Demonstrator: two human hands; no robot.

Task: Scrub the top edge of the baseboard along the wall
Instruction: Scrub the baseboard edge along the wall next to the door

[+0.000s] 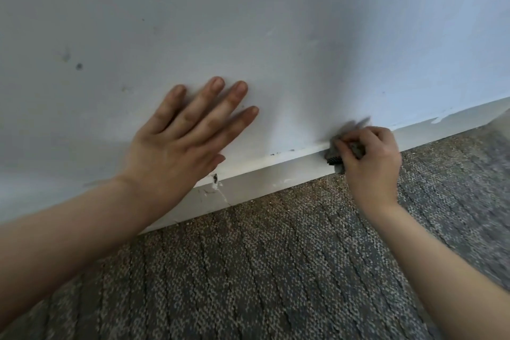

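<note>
Pale wall (276, 22) is filling the upper frame; a few dark specks are showing at left. Grey patterned carpet (248, 270) is covering the floor below. White baseboard (262, 176) is running diagonally between them, rising toward the right.

Left hand (176, 143) is resting flat on the wall just above the baseboard, fingers straight and spread apart.

Right hand (372, 163) is gripping a grey scrub cloth (335, 156), fingers curled tight around it and pressing it onto the baseboard's top edge. The cloth's upper part is blurring.

Crack (220, 190) is showing in the baseboard beside the left thumb. Small dark marks (278, 152) are sitting on the top edge between the hands.
</note>
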